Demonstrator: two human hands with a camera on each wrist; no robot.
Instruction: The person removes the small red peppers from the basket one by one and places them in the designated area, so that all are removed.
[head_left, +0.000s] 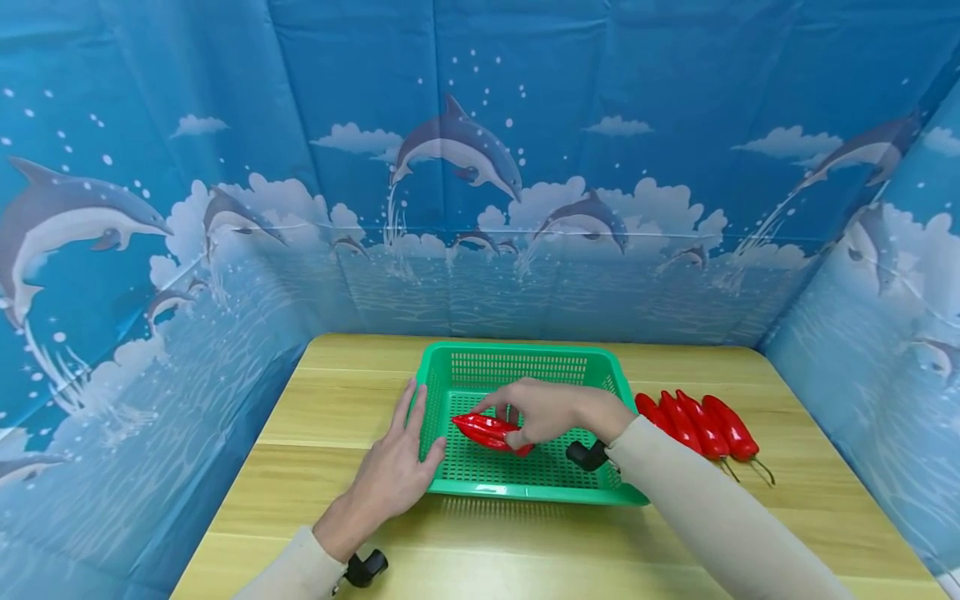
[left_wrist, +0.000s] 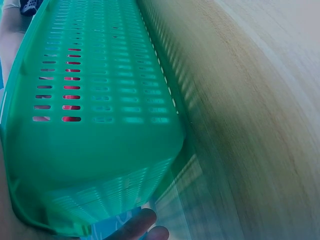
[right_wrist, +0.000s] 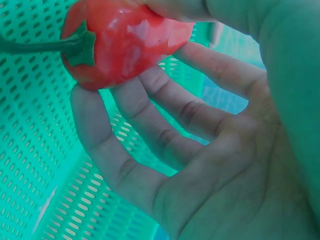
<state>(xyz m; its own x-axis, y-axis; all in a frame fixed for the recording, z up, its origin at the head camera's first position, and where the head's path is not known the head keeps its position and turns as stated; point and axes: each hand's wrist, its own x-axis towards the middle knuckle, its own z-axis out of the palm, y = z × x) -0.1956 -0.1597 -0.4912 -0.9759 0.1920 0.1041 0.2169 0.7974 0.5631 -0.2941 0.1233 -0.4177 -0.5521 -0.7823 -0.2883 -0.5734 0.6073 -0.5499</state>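
The green plastic basket (head_left: 525, 492) stands on the table, its walls and floor full of slots. Inside it, my right hand (head_left: 536, 410) holds a glossy red pepper (head_left: 480, 429), with thumb and fingers around its body. The pepper's green stem (right_wrist: 42, 46) sticks out to the left in the right wrist view. From the head view I cannot tell whether a second pepper lies beneath it. My left hand (head_left: 393, 467) rests against the basket's left side, its fingers straight along the outside and the thumb at the rim. Two of its fingertips (left_wrist: 142, 218) show below the basket's corner.
Several red peppers (head_left: 731, 427) lie side by side on the table right of the basket, partly hidden by my right sleeve (head_left: 690, 492). The wooden table (head_left: 300, 450) meets a blue dolphin-print curtain (head_left: 525, 292) at the back and sides.
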